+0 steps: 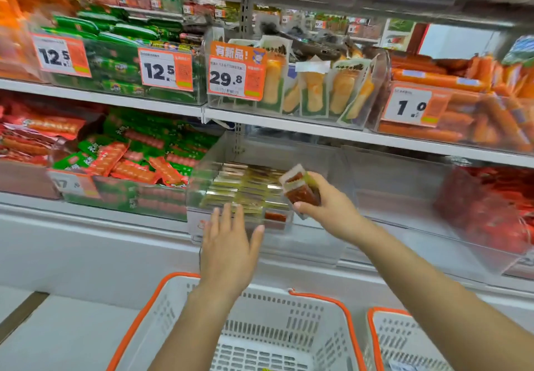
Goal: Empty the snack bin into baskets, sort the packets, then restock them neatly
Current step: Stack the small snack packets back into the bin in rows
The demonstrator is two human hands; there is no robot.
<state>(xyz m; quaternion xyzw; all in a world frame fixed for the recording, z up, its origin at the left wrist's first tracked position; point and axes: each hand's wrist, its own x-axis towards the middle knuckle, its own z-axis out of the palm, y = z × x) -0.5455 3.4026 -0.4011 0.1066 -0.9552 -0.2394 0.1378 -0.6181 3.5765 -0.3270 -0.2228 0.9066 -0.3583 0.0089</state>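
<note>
A clear plastic snack bin point(202, 174) sits on the lower shelf, part-filled with neat rows of yellow-green packets point(245, 188). My right hand point(323, 205) grips a small stack of red-filled packets point(300, 188) over the bin's right side. My left hand point(228, 243) is spread flat with straight fingers against the bin's front wall. Below me stand two white baskets with orange rims: one in the middle point(291, 313) and one at the right point(398, 336).
Neighbouring bins hold green and red sausage packs point(138, 162) at the left and red packets point(488, 208) at the right. The shelf above carries bins with price tags 12.5, 29.8 point(235, 77) and 1.0. A white cabinet front runs beneath the shelf.
</note>
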